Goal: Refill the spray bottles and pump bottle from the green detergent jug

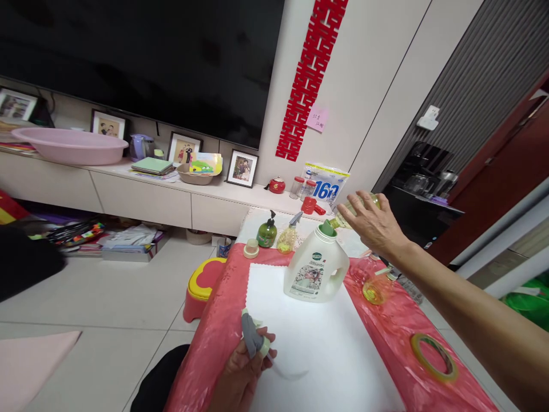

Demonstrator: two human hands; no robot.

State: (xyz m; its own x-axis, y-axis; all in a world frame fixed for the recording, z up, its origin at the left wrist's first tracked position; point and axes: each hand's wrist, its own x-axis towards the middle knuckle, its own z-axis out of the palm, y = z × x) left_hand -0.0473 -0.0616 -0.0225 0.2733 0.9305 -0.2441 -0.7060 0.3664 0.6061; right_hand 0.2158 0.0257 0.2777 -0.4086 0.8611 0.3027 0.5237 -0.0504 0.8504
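Observation:
My left hand (245, 366) is closed around a grey and pale-green trigger spray head (253, 337), whose thin clear tube trails to the right over a white sheet (326, 355). My right hand (377, 223) grips a clear bottle (342, 220) of yellowish liquid from above. That bottle is tilted, its neck at a green spout or funnel (327, 228) in the mouth of a white detergent jug (315, 272). The jug stands upright on the sheet; whether liquid flows I cannot tell. Its likely cap, a pale cup-shaped piece (251, 248), sits to the left.
Behind the jug stand a green pump bottle (267, 232) and a spray bottle (287, 237). Under my right arm are a pink bottle (363, 269) and another with yellow liquid (374, 292). A tape roll (434, 357) lies on the red cover (201, 366). A yellow-topped stool (206, 279) adjoins the table.

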